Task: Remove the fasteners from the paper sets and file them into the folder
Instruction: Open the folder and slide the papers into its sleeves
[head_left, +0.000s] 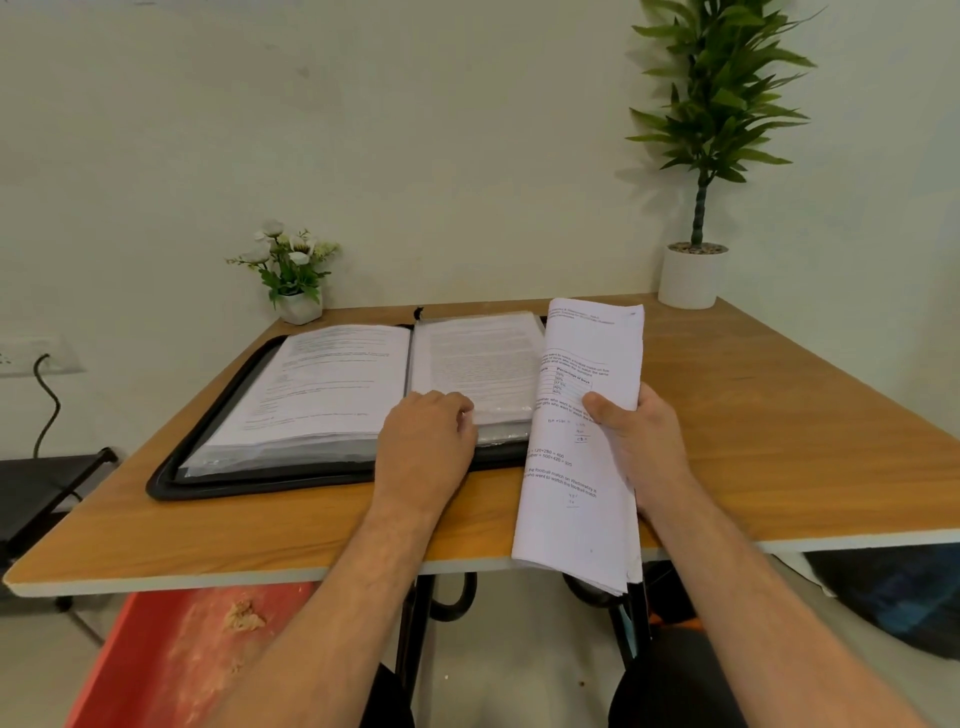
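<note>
Head view, right hand gripping curled paper set

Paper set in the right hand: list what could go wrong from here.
1. The paper set is curled in the right hand and overhangs the table edge; sheets may crease or slip out.
2. The left hand only touches the folder pages' lower edge; they could flip while filing.

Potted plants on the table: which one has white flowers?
The small plant at the back left, behind the open folder, carries white blossoms. The tall plant at the back right corner has only green leaves.
</note>
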